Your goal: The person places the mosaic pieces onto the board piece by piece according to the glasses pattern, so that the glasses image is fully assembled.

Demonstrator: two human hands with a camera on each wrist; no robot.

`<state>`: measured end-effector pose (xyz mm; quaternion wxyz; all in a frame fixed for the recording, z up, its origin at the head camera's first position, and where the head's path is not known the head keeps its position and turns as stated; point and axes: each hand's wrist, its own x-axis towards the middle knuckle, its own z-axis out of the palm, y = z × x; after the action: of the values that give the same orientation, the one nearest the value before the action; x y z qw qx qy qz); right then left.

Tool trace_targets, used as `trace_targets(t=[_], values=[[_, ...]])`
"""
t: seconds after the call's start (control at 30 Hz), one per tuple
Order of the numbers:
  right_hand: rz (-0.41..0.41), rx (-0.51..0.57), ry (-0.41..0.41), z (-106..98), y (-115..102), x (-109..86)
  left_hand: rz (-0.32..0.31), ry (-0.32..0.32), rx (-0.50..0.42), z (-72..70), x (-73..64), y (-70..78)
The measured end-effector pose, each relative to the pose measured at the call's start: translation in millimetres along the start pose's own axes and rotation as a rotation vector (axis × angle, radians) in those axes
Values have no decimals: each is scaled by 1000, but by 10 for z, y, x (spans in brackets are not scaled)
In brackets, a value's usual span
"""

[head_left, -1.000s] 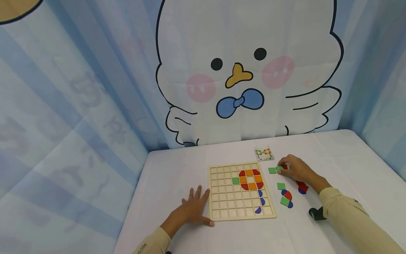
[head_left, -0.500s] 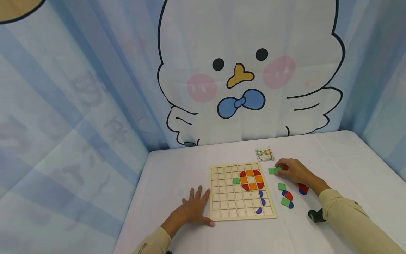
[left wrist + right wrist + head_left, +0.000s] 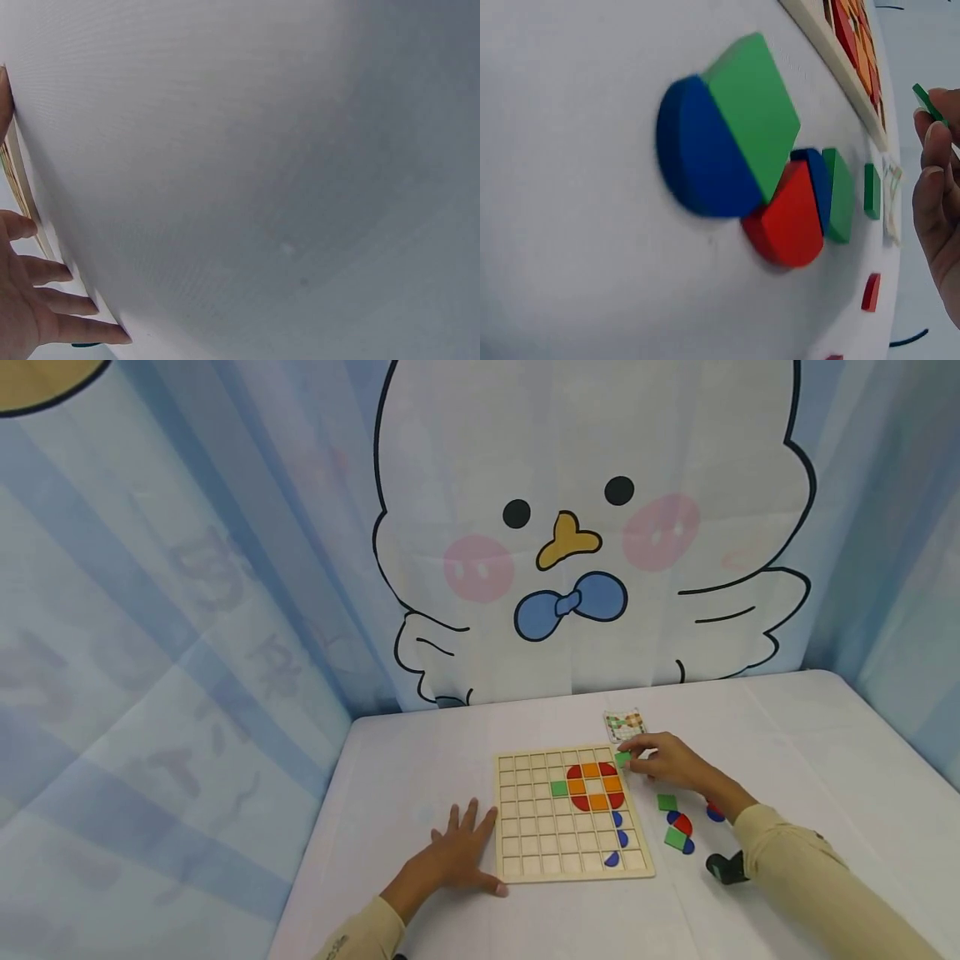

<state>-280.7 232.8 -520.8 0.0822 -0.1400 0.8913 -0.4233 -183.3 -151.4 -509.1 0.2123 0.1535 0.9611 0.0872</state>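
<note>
My right hand [image 3: 671,762] pinches a green square tile [image 3: 622,759] between thumb and fingertips at the board's far right corner. In the right wrist view the same green tile [image 3: 928,103] is held up off the table. Fingers spread, my left hand [image 3: 457,856] rests on the table against the left edge of the wooden grid board [image 3: 532,822]. On the board, red rounded pieces [image 3: 616,800] and orange squares [image 3: 590,770] form a ring. A green square [image 3: 558,788] lies left of it, and three blue half-rounds [image 3: 612,858] lie below.
Right of the board lie loose green [image 3: 675,837], blue [image 3: 705,150] and red [image 3: 791,217] pieces. Another green tile [image 3: 871,191] sits near a small pattern card [image 3: 625,724] behind the board. A dark rounded object [image 3: 726,868] is by the right sleeve.
My right hand has moved left from the loose pieces to the board's far right corner, carrying the green tile. My left hand has stayed still.
</note>
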Motion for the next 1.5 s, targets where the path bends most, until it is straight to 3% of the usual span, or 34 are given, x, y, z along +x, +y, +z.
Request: trace_targets(t=[0.2, 0.67, 0.9, 1.5], values=[[-69, 65, -41, 157, -183, 80, 0, -2, -9, 3, 8, -8], [-161, 87, -115, 588, -467, 313, 9, -2, -1, -6, 6, -16], [-189, 0, -156, 779, -558, 370, 11, 6, 10, 29, 22, -34], [-264, -208, -106, 944, -679, 358, 17, -7, 3, 13, -1, -30]])
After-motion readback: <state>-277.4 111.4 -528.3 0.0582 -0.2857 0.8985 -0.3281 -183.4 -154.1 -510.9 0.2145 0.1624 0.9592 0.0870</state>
